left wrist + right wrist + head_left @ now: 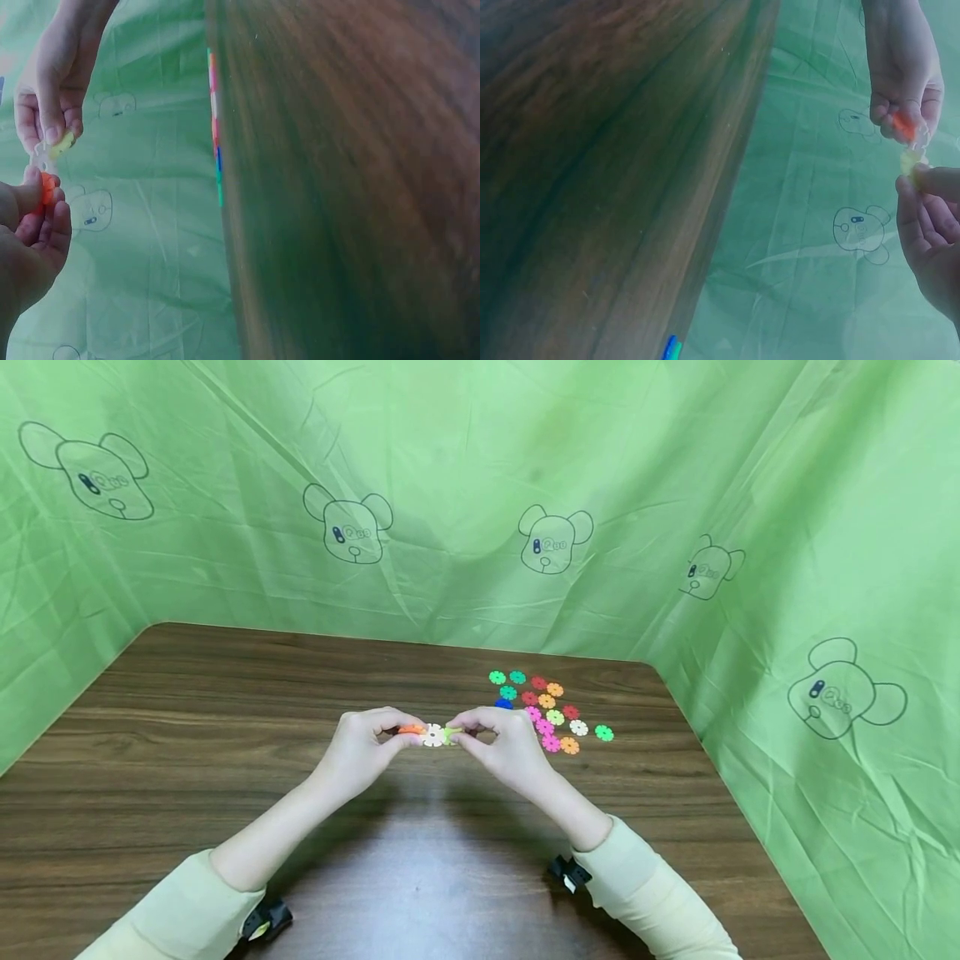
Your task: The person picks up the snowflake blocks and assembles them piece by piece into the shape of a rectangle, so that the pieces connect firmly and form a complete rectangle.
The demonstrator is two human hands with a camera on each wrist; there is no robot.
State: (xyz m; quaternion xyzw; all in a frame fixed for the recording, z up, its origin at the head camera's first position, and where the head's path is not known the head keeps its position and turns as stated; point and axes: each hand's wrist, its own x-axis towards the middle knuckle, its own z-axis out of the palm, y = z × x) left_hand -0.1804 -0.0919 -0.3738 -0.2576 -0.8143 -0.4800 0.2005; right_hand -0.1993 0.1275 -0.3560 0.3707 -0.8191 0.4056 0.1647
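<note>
Above the table, my left hand [362, 745] pinches an orange snowflake disc [411, 729] between thumb and fingers. A white snowflake disc [433, 736] sits in the middle, between the orange one and a yellow-green snowflake disc [451, 735]. My right hand [504, 745] pinches the yellow-green disc. In the left wrist view the orange disc [49, 189] and the yellow-green disc [61, 144] are at either side of the white one, which they appear to touch. Fingertips hide parts of the outer discs, so how deep the slots fit cannot be told.
Several loose snowflake discs in green, red, orange, pink, white and blue lie flat on the wooden table [225, 710], just beyond and right of my right hand; among them are a green disc [603, 733] and an orange disc [570, 746]. A green cloth [465, 585] surrounds the table's far sides.
</note>
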